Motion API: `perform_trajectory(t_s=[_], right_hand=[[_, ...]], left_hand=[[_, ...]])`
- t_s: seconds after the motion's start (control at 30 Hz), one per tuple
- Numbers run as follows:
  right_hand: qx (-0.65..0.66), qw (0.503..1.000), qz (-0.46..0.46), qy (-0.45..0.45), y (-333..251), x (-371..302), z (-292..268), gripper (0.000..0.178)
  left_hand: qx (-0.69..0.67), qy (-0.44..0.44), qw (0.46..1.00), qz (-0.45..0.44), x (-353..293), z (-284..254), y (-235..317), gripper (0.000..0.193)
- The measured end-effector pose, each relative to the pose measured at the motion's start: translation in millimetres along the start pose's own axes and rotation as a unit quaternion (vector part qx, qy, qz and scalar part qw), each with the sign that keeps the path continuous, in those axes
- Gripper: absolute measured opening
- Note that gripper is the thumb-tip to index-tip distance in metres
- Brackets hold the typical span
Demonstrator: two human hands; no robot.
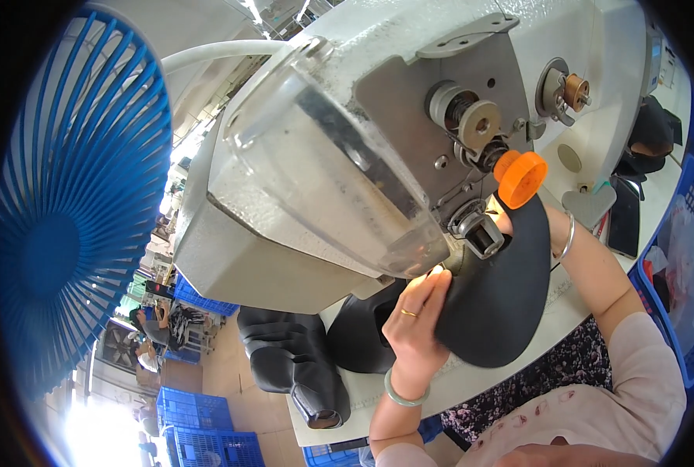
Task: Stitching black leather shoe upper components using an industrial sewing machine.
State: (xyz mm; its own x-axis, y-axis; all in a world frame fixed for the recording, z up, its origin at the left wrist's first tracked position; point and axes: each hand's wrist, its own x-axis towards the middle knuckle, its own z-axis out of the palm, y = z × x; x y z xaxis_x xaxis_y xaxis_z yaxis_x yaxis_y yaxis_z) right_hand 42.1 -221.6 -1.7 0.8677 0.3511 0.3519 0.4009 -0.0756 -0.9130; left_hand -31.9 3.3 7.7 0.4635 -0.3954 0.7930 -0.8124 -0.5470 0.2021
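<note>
A black, smooth, curved shoe upper (495, 303) is held up under the head of a sewing machine (316, 163), its edge at the lit presser foot and needle area. My left hand (419, 323), with a gold ring and a pale green bangle, is closed on the upper's left edge, fingertips close to the foot. Behind the upper's far right edge is my right hand (504, 221), wearing a silver bangle at the wrist. Only part of it shows, pressed against the upper by the foot; most of its fingers are hidden.
More black uppers (292, 362) lie stacked on the white table (362, 397) at left. Close on the left stands a large blue fan (82, 210). An orange knob (522, 180) juts from the machine over my right hand. A blue basket (685, 311) with plastic bags sits at right.
</note>
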Motion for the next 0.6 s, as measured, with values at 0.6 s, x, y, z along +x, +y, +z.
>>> perform_trajectory(t_s=[0.6], right_hand=[[-0.206,0.977,-0.012,0.062,-40,-5,-2,0.035]], left_hand=[[0.056,-0.065,0.996,0.001,-1,-6,12,0.056]])
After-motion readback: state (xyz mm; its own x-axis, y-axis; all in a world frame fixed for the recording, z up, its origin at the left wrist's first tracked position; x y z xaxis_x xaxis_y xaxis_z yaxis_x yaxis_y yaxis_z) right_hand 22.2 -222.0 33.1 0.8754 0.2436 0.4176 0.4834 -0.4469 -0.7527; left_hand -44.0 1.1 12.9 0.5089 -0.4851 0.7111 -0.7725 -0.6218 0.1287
